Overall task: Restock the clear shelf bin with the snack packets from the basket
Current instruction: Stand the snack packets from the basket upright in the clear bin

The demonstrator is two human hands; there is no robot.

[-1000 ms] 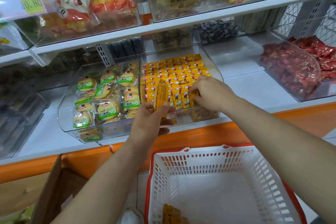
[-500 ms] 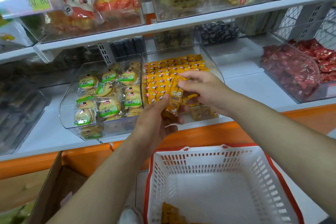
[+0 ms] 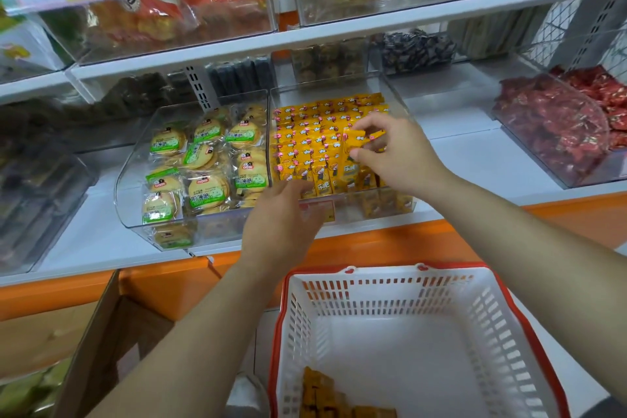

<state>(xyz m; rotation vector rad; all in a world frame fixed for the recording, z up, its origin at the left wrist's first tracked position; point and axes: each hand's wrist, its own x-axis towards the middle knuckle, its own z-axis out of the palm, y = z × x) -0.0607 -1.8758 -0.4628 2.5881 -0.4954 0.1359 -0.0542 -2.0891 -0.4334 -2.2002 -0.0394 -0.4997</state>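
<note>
A clear shelf bin (image 3: 395,93) on the lower shelf holds neat rows of small yellow snack packets (image 3: 305,139). My right hand (image 3: 393,153) is over the bin's right side, fingers pinched on a yellow packet (image 3: 354,141) above the rows. My left hand (image 3: 281,224) is at the bin's front edge, palm down, fingers loosely curled; no packet shows in it. Below stands a white basket with a red rim (image 3: 383,276), and a few orange-brown packets (image 3: 325,397) lie at its near left corner.
A second clear bin (image 3: 135,159) of round green-labelled biscuit packs sits left of the yellow one. A bin of red candies (image 3: 559,132) is at the right. An upper shelf (image 3: 305,37) overhangs the bins. A cardboard box (image 3: 101,332) stands left of the basket.
My right hand took the yellow packet from my left hand and lifted it over the bin's right side. My left hand dropped to the bin's front edge, showing nothing in it.
</note>
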